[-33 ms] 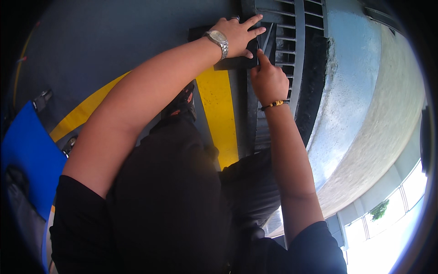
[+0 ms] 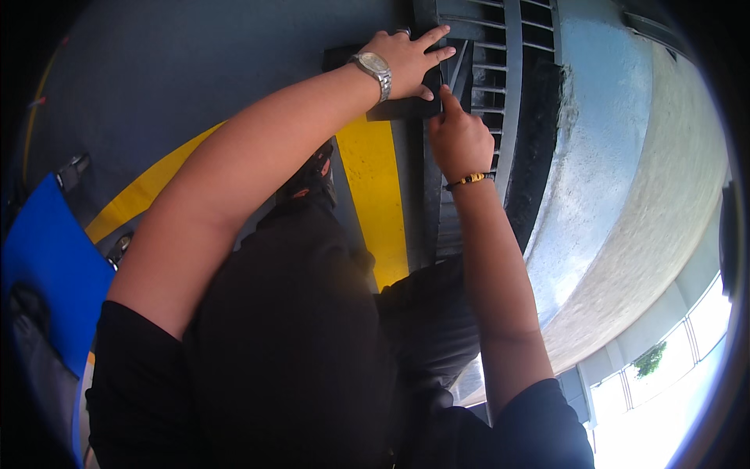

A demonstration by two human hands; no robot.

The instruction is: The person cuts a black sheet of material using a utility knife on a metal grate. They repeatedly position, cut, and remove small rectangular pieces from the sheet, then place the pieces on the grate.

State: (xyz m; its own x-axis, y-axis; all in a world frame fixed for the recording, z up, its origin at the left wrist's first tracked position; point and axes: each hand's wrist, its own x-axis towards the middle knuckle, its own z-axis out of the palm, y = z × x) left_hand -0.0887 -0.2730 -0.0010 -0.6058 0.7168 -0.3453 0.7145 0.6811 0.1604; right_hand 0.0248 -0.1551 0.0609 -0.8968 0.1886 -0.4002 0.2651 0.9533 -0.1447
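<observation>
My left hand (image 2: 403, 64), with a metal wristwatch (image 2: 374, 66) and a ring, lies with spread fingers on a flat black piece (image 2: 394, 111). This piece rests partly on the floor and reaches the edge of a metal grate (image 2: 489, 90). Just below and to the right, my right hand (image 2: 462, 142) is closed, its index finger stretched forward along a thin dark tool (image 2: 443, 76). The tool's tip touches or lies very near the black piece's right edge; its handle is hidden in my palm. A dark beaded bracelet (image 2: 472, 178) circles the right wrist.
A yellow stripe (image 2: 373, 195) runs over the dark grey floor (image 2: 219, 55). Right of the grate rises a pale blue and grey wall (image 2: 601, 117). A blue panel (image 2: 55, 266) stands at the left. My shoe (image 2: 319, 176) and black-clad legs are below my hands.
</observation>
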